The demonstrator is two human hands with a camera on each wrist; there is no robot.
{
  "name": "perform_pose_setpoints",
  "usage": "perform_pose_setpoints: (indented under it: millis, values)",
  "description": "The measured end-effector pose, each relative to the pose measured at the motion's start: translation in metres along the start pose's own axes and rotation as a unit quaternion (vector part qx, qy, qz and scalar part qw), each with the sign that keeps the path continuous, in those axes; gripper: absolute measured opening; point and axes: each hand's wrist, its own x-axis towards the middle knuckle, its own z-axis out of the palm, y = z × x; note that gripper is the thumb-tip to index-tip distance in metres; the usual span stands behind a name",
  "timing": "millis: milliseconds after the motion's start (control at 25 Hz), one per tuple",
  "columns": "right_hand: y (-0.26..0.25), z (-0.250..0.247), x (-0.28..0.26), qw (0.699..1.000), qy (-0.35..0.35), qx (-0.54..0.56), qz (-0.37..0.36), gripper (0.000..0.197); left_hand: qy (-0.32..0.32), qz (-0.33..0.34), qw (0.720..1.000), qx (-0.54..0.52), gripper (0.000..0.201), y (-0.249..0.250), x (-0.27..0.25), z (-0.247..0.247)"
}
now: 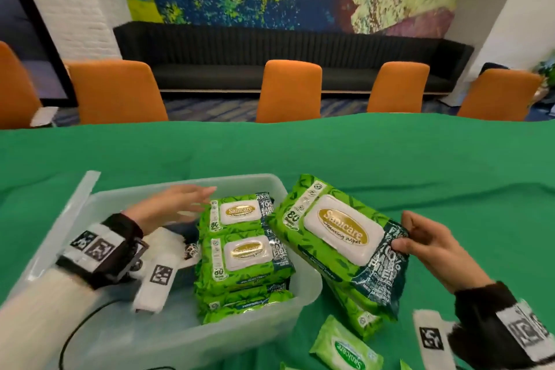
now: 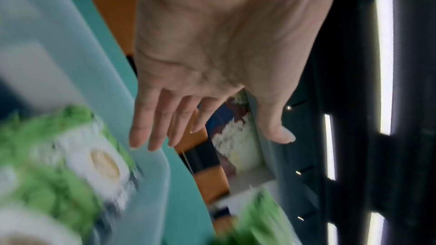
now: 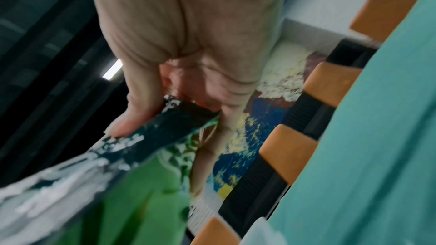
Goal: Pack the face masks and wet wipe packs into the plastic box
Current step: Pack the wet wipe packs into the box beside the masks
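A clear plastic box (image 1: 309,288) sits on the green table, with several green wet wipe packs (image 1: 243,252) stacked along its right side. My left hand (image 1: 180,204) hovers inside the box over its left half, fingers straight and spread, holding nothing; the left wrist view shows the same left hand (image 2: 195,111) open above the box wall. My right hand (image 1: 420,245) pinches the dark end of a large green wipe pack (image 1: 339,234), tilted over the box's right rim. In the right wrist view my right hand (image 3: 169,116) has its thumb and fingers clamped on that pack (image 3: 132,157).
More wipe packs lie on the green cloth right of the box: one under the held pack (image 1: 360,315) and a smaller light-green pack (image 1: 345,345) at the front. The box lid (image 1: 81,192) leans at the left. Orange chairs (image 1: 289,90) line the far table edge.
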Motion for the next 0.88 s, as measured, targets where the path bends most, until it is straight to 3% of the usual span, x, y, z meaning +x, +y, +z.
perform_pose_setpoints:
  millis: [80,160,240,320,400,520,600,720,800,880]
  values:
    - [-0.016,0.023,0.033,0.998,-0.061,-0.013,-0.026,0.045,-0.094,-0.005,0.993,-0.072,0.114,0.036,-0.017,0.015]
    - [-0.026,0.046,0.064,0.991,-0.113,-0.046,-0.057,0.037,-0.153,-0.036,0.968,-0.196,0.102,0.054,-0.031,0.032]
    - [-0.037,0.059,0.092,0.981,-0.159,-0.094,-0.058,0.029,-0.118,-0.052,0.957,-0.262,0.094,0.054,-0.041,0.037]
    - [-0.053,0.068,0.117,0.967,-0.212,-0.14,-0.023,0.023,-0.06,-0.055,0.954,-0.287,0.073,0.045,-0.051,0.032]
    - [-0.071,0.086,0.135,0.925,-0.267,-0.268,-0.042,0.039,-0.019,-0.057,0.946,-0.319,0.046,0.033,-0.057,0.027]
    - [-0.081,0.145,0.142,0.798,-0.363,-0.473,-0.085,0.086,0.0,-0.075,0.935,-0.347,0.043,0.018,-0.058,0.028]
    - [-0.073,0.179,0.146,0.733,-0.396,-0.547,-0.076,0.104,-0.002,-0.088,0.925,-0.369,0.039,0.009,-0.058,0.026]
    - [-0.058,0.199,0.152,0.687,-0.417,-0.595,-0.038,0.118,-0.034,-0.098,0.917,-0.386,0.04,-0.005,-0.054,0.027]
    - [-0.044,0.202,0.155,0.688,-0.425,-0.588,-0.006,0.123,-0.073,-0.105,0.906,-0.403,0.043,-0.016,-0.051,0.025]
    - [-0.035,0.198,0.15,0.694,-0.441,-0.569,0.016,0.125,-0.155,-0.064,0.903,-0.396,0.045,-0.033,-0.044,0.013]
